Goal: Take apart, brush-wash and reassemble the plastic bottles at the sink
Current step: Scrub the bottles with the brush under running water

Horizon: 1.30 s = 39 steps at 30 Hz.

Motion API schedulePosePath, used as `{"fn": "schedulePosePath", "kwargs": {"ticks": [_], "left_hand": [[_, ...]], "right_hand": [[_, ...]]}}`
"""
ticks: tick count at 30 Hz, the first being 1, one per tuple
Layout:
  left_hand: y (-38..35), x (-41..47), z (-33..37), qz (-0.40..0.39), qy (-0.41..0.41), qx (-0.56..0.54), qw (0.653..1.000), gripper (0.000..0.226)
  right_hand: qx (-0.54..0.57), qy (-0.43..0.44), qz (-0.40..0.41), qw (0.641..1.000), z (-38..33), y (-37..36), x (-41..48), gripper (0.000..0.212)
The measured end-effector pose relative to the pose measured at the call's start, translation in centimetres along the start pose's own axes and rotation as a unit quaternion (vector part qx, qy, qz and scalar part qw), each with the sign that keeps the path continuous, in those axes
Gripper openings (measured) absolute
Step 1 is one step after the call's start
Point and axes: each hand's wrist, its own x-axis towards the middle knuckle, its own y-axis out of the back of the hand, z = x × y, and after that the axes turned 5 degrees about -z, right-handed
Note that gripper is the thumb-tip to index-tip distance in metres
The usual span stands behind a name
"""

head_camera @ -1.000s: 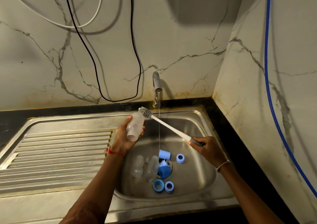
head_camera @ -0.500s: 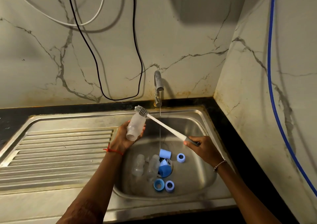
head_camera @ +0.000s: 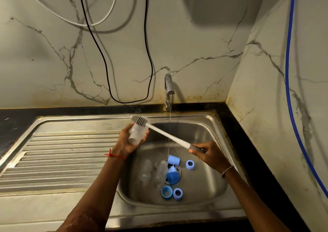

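Above the sink (head_camera: 204, 178), at the basin's ten o'clock edge, the left hand (head_camera: 126, 143) has its fingers curled round a clear bottle (head_camera: 137, 134). At two o'clock, the right hand (head_camera: 209, 154) grips the brush (head_camera: 168, 135) handle, with the bristles touching the bottle's far end. Blue caps (head_camera: 173, 160) lie on the basin floor.

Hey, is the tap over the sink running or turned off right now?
On. A thin stream of water falls from the spout of the tap down into the sink.
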Motion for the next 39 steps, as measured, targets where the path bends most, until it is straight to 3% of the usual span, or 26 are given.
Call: {"fn": "schedulePosePath", "kwargs": {"ticks": [3, 7, 9, 15, 19, 23, 26, 28, 36, 39], "left_hand": [[-0.5, -0.6, -0.1, -0.020, 0.014, -0.002, 1.000, 0.045], [0.0, -0.4, 0.0, -0.001, 0.004, -0.051, 0.999, 0.044], [0.2, -0.4, 0.2, -0.002, -0.001, -0.060, 0.998, 0.042], [-0.1, -0.9, 0.1, -0.007, -0.004, -0.057, 0.998, 0.049], [-0.5, -1.2, 0.2, -0.014, -0.018, -0.037, 0.999, 0.047], [-0.7, -1.6, 0.3, -0.033, 0.002, -0.026, 0.999, 0.048], [-0.5, -1.7, 0.5, -0.017, -0.013, -0.066, 0.998, 0.041], [-0.3, -1.8, 0.6, -0.014, -0.017, -0.077, 0.997, 0.041], [-0.4, -2.9, 0.6, -0.014, 0.002, -0.083, 0.996, 0.043], [-0.1, -2.8, 0.7, -0.011, -0.007, -0.092, 0.996, 0.040]], "right_hand": [[-0.008, -0.010, 0.018, 1.000, -0.2, 0.0, 0.3, 0.020], [0.004, 0.002, -0.024, 1.000, -0.4, -0.1, 0.1, 0.003], [0.009, 0.006, -0.037, 0.999, -0.3, -0.2, 0.1, 0.009], [-0.006, 0.018, -0.021, 1.000, -0.5, -0.4, 0.3, 0.019], [0.001, 0.005, 0.001, 1.000, -0.9, -0.5, 0.4, 0.008], [0.010, -0.005, 0.023, 1.000, -0.7, -0.4, 0.6, 0.021], [0.003, 0.005, -0.011, 1.000, -0.5, -0.6, 0.3, 0.012], [0.002, 0.004, -0.022, 1.000, -0.4, -0.6, 0.2, 0.019], [-0.002, -0.009, 0.019, 1.000, -0.7, -0.6, 0.8, 0.020], [0.006, 0.000, 0.000, 1.000, -1.0, -0.6, 0.6, 0.009]]}}
